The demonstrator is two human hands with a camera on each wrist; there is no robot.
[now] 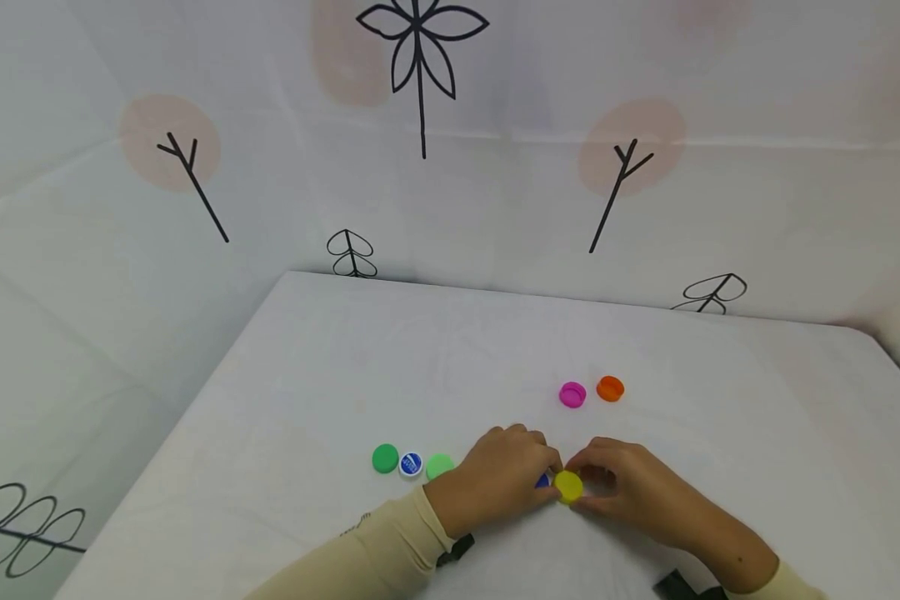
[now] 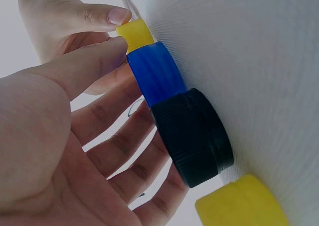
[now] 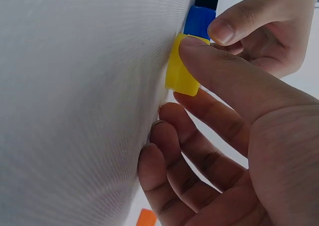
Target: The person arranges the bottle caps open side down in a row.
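My right hand [image 1: 633, 487] pinches a yellow bottle cap [image 1: 568, 486] between thumb and fingers, at the right end of a row of caps. Against its left side stands a blue bottle cap [image 2: 157, 74], held between the thumb and index finger of my left hand [image 1: 491, 475], whose thumb tip reaches the yellow cap's edge. A black cap [image 2: 192, 136] touches the blue one, beneath the left hand's other fingers, and another yellow cap [image 2: 241, 203] follows it. From above, my left hand hides this middle stretch of the row.
Leftward the row shows a light green cap [image 1: 439, 466], a white cap with blue print [image 1: 411, 465] and a dark green cap [image 1: 385, 458]. Beyond my hands lie a pink cap [image 1: 572, 394] and an orange cap [image 1: 611, 388]. A patterned cloth [image 1: 480, 217] hangs behind the white table [image 1: 330, 358].
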